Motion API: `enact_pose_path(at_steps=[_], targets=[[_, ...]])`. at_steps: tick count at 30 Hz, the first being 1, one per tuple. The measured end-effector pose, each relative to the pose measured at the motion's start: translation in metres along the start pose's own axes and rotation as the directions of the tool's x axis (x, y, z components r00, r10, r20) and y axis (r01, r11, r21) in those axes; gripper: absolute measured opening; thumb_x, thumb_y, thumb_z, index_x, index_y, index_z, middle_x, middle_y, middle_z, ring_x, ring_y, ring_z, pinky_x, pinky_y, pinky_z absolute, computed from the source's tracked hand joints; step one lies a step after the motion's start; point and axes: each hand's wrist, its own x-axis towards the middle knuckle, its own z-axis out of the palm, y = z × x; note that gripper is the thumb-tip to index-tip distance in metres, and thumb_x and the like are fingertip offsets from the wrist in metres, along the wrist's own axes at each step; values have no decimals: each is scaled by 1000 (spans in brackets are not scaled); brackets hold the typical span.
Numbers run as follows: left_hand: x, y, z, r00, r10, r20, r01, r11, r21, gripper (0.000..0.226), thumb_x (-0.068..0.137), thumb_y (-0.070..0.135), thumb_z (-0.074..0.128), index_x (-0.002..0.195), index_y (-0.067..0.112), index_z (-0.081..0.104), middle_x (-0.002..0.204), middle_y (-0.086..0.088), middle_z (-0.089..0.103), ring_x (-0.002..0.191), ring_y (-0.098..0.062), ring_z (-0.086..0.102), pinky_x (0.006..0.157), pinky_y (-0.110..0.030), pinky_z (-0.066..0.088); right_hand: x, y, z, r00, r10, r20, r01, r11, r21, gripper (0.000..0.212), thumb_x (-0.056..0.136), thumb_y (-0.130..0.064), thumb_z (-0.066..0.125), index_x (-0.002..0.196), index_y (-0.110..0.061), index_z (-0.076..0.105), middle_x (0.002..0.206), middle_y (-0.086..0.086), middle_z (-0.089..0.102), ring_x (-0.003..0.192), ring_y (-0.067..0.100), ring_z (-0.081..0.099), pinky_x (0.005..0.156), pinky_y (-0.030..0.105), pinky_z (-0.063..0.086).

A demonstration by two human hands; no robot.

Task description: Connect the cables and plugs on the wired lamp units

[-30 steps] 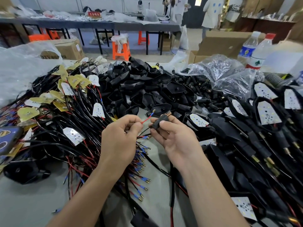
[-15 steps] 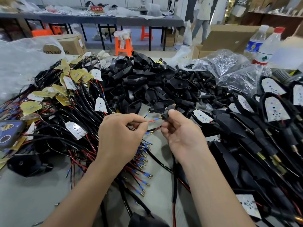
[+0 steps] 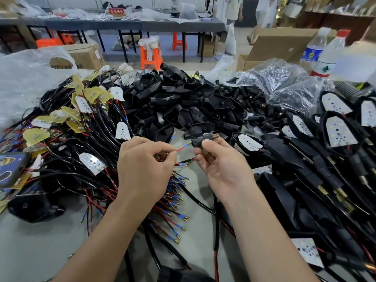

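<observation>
Left hand [image 3: 142, 165]: fingers curled, thumb and forefinger pinching a red wire [image 3: 177, 149]; its blue-sleeved tip points right at the plug
Right hand [image 3: 221, 165]: palm up, fingertips gripping a black plug [image 3: 198, 142] above the worktop [image 3: 40, 241]; brass threaded stud sticks out on the plug's right side
Wire tip: at the plug's left end; whether it is inside I cannot tell
Loose harnesses [image 3: 81, 129]: heaped left of the hands; red and black leads, small LED boards
Black housings [image 3: 173, 102]: piled behind the hands
Lamp units [image 3: 335, 129]: stacked on the right
Bottles [image 3: 325, 55]: two, upright, far right
</observation>
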Motion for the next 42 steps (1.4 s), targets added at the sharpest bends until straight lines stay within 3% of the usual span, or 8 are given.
enact_pose_path(at_steps=[6,17,20,23,27,34,39,42], targets=[[0,-1,2,998,60,2,-60,997,40,12,79,27,84,84,37,83,86,10,59,98,-15,53,87,-7,28,-2,1,2,1000,-27,-15,27,999,-27,14,95,7,59,93,-6,64,79,8,69,65,15,67,62,22,57],[0,-6,3,995,97,-22,-99,993,-62,22,78,23,88,83,42,81,85,23,59,91,-4,57,86,-19,45,-12,0,4,987,-153,39,156,908,-388,19,89,11,62,93,-6,69,75,11,67,58,17,59,53,23,49],[-1,-1,4,999,47,-5,-47,991,-127,31,76,26,89,82,53,74,84,24,62,90,-2,62,82,-2,39,-14,3,8,993,-105,61,119,937,-328,16,92,7,59,90,-6,69,77,15,69,58,18,59,53,24,49],[3,-1,2,1000,19,-1,-19,993,-113,21,77,38,86,93,48,76,97,32,63,105,6,58,90,4,30,-12,0,7,995,-102,7,101,973,-209,13,95,5,58,94,-4,68,78,13,72,59,16,61,55,23,50],[8,-5,-1,993,0,116,17,989,-150,19,78,24,86,74,40,78,103,34,68,114,14,56,92,6,27,-8,-5,3,995,-79,-56,74,993,-93,12,96,5,58,95,-4,66,76,12,73,57,13,63,53,20,51],[5,-1,3,991,68,118,-49,985,-163,32,76,20,90,70,47,74,95,36,68,110,10,57,93,0,34,-11,2,6,996,-73,43,84,913,-400,14,92,7,57,94,-1,67,78,14,70,57,18,56,52,24,47],[7,-3,1,992,5,124,25,970,-241,32,73,24,91,62,49,73,96,36,71,109,9,60,88,1,35,-11,0,4,998,-36,60,53,947,-317,15,95,4,56,92,-3,68,80,16,70,59,17,58,55,24,48],[8,-7,3,990,-8,139,42,970,-239,29,74,24,91,61,44,75,98,37,71,108,9,61,87,2,34,-11,1,5,999,-12,48,25,956,-291,22,103,-15,54,92,-5,70,81,17,72,58,18,60,53,24,48]])
